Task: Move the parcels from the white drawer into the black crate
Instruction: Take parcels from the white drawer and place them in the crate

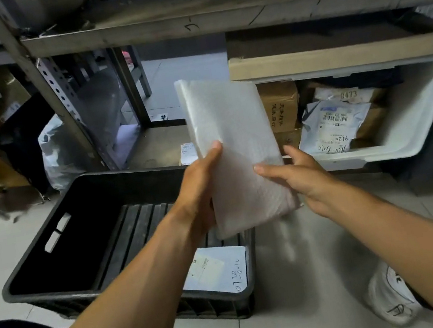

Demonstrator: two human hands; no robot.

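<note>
A flat white bubble-wrapped parcel is held upright in the air above the right end of the black crate. My left hand grips its left edge, thumb on the front. My right hand holds its lower right edge, thumb on the front and fingers behind. One white labelled parcel lies flat in the crate's near right corner. The white drawer stands pulled out at the right, under the shelf. It holds a grey-blue mailer with a barcode label and several brown boxes.
A metal shelf rack stands behind the crate, with its board overhead. Cardboard boxes and a white plastic bag sit at the left. Another white bag lies on the tiled floor under my right forearm.
</note>
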